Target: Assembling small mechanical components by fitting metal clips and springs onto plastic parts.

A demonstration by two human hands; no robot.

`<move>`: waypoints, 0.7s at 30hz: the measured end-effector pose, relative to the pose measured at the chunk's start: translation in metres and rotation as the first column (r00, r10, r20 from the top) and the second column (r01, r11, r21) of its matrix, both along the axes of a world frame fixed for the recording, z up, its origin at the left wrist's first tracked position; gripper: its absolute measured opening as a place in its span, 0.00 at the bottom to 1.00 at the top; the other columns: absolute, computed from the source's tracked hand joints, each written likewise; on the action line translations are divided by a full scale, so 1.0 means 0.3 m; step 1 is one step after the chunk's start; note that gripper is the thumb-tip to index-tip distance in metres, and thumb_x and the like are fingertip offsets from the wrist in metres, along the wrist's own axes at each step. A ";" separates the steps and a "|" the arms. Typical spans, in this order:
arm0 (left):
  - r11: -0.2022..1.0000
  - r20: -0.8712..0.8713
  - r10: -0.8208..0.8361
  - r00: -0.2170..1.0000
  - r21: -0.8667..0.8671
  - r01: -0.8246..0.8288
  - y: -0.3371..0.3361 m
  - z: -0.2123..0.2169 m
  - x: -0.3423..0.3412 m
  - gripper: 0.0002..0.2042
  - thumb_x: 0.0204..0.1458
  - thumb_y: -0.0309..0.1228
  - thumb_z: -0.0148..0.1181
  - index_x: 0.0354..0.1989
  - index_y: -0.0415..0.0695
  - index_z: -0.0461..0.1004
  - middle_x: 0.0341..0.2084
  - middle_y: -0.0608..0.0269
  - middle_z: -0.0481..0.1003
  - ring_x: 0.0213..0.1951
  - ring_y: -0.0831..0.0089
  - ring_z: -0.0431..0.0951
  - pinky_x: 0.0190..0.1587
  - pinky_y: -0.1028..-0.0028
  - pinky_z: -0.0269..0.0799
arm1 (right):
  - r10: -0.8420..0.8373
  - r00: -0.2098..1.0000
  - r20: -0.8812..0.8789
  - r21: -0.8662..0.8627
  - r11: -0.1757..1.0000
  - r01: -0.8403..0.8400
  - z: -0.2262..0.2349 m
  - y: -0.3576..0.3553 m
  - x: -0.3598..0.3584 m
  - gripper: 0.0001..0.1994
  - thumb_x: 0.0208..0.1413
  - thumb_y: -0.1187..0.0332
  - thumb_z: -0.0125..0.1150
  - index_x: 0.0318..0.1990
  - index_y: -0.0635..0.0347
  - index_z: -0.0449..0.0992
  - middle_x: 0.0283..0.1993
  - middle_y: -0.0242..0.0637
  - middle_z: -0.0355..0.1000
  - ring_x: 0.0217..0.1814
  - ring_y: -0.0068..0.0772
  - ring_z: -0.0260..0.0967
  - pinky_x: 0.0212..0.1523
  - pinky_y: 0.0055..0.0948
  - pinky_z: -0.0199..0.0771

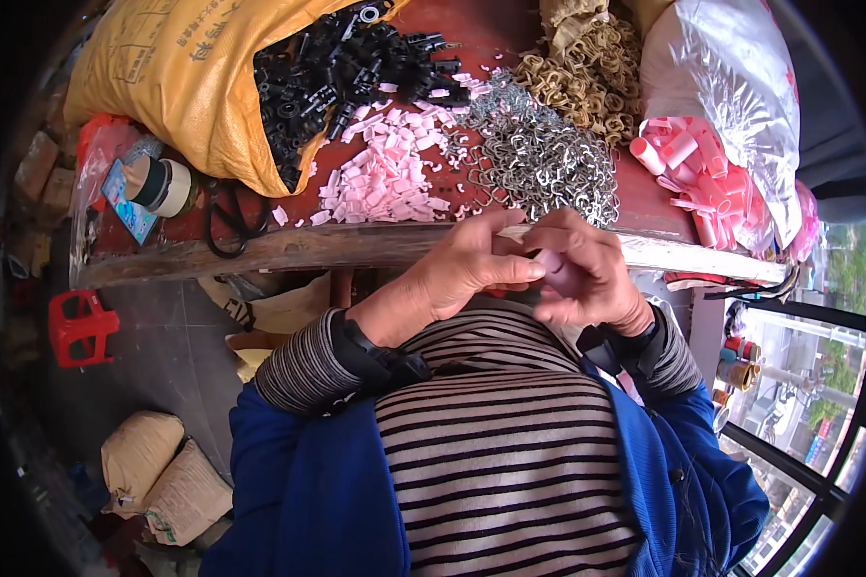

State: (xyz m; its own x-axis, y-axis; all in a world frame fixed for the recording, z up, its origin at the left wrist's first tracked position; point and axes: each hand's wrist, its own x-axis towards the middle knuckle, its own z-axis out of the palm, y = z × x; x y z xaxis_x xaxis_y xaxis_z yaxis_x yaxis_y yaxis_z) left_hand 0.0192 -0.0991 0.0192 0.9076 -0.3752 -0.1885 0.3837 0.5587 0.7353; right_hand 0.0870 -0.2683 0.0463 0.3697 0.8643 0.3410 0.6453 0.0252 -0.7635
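Observation:
My two hands meet above the table's front edge. My right hand (592,272) curls its fingers around a pink plastic tube (551,262), mostly covered by the fingers. Pressed against the tube's end is the thumb of my left hand (460,266), its fingers closed; whatever they pinch is too small to make out. Just beyond the hands lies a heap of silvery metal hooks (548,159). Left of it spreads a pile of small light pink plastic pieces (385,173). More pink tubes (688,154) spill from a white sack (731,77) on the right.
A yellow sack (178,87) spills black plastic parts (332,87) at the back left. Tan ring-like parts (587,77) are heaped at the back. Black-handled scissors (233,221) and a tape roll (173,188) lie near the red table's (308,245) left front edge. A red stool (82,329) stands on the floor.

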 end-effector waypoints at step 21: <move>-0.527 0.490 -0.078 0.868 0.719 -0.453 0.547 -0.131 0.295 0.17 0.37 0.31 0.57 0.38 0.40 0.69 0.32 0.53 0.70 0.30 0.61 0.72 0.33 0.70 0.67 | -0.774 0.590 0.231 -0.364 0.493 0.790 -0.116 -0.432 -0.002 0.05 0.40 0.78 0.53 0.27 0.65 0.68 0.27 0.40 0.66 0.30 0.35 0.66 0.32 0.25 0.63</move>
